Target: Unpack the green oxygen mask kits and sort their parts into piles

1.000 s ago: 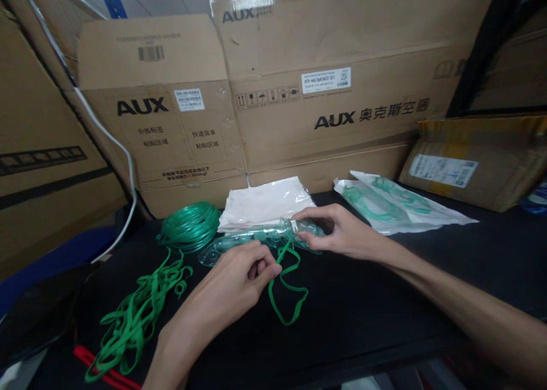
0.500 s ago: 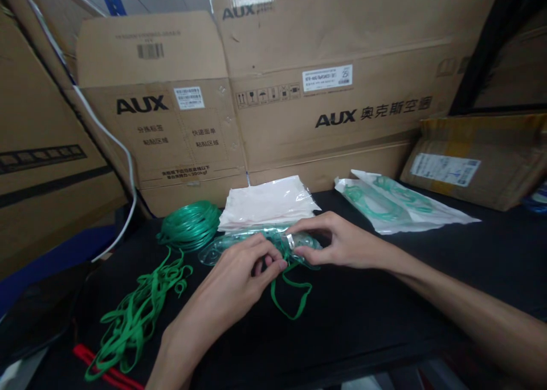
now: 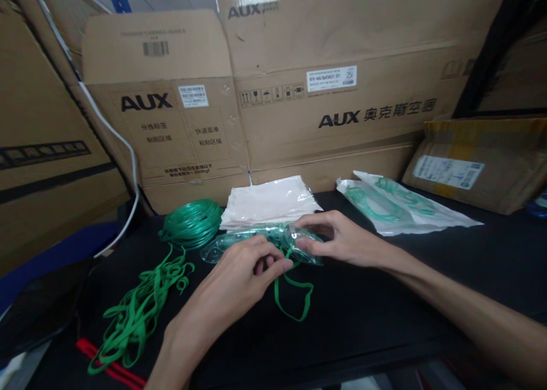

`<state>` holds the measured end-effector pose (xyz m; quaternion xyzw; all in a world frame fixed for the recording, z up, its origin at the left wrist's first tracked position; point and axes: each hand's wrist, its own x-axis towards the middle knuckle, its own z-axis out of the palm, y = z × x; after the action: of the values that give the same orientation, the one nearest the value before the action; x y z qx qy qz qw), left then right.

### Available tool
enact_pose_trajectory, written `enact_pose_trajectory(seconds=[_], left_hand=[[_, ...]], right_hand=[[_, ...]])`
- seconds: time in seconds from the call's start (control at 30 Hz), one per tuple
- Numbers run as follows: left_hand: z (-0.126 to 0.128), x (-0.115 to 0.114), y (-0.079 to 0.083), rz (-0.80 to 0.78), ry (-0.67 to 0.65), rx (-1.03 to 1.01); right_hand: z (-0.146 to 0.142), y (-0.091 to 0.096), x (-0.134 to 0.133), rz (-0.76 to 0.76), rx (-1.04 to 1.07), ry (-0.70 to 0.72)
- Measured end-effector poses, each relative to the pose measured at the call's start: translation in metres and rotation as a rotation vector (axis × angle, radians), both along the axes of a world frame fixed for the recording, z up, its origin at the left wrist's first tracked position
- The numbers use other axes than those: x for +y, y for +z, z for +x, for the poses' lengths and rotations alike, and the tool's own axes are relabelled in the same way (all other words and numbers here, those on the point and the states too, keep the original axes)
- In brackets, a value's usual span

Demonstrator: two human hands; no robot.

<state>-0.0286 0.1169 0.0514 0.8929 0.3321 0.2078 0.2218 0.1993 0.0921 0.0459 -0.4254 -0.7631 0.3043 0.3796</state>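
Note:
In the head view, clear green-tinted plastic masks (image 3: 306,252) lie at the middle of the black table. My right hand (image 3: 344,239) grips one of them by its edge, with thumb and fingers curved around it. Just to the left, my left hand (image 3: 245,273) is closed in a pinch on a narrow green elastic strap (image 3: 308,303). A loop of that strap hangs below my fingertips onto the table. The strap's attachment point on the mask is partly hidden by my fingers.
Coiled green tubing (image 3: 191,223) and a tangle of green straps (image 3: 137,316) lie to the left. White pouches (image 3: 271,202) are stacked behind the masks; more pouches with green tubing (image 3: 384,207) lie right. Large cardboard boxes (image 3: 273,128) wall off the back.
My right hand has shifted slightly on the mask, and more of its clear shell shows. My left hand has drawn slightly right with the strap, and the view has shifted a little.

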Motion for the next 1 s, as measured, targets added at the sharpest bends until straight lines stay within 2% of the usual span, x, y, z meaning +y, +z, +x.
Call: enact_pose_trajectory(seconds=[0.1, 0.23, 0.37, 0.43, 0.7, 0.87, 1.0], left_hand=[[0.0, 0.002, 0.0, 0.038, -0.027, -0.023], [0.0, 0.002, -0.001, 0.006, -0.081, -0.003], [0.0, 0.0, -0.002, -0.03, -0.085, 0.074], [0.0, 0.0, -0.003, -0.029, -0.084, 0.059], [0.001, 0.0, -0.003, -0.024, -0.077, 0.027], [-0.002, -0.004, -0.004, -0.102, -0.058, 0.075], [-0.005, -0.005, -0.007, -0.192, -0.105, 0.154]], right_hand=[[-0.002, 0.0, -0.002, -0.019, -0.017, 0.025], [0.003, 0.0, 0.0, 0.009, -0.086, -0.008], [0.015, 0.005, 0.006, 0.089, 0.011, -0.208], [0.018, 0.007, 0.008, 0.092, 0.063, -0.254], [0.002, 0.003, 0.0, -0.196, -0.018, 0.046], [0.0, -0.003, 0.0, -0.285, 0.12, 0.052], [-0.002, -0.008, 0.0, -0.412, 0.296, 0.08]])
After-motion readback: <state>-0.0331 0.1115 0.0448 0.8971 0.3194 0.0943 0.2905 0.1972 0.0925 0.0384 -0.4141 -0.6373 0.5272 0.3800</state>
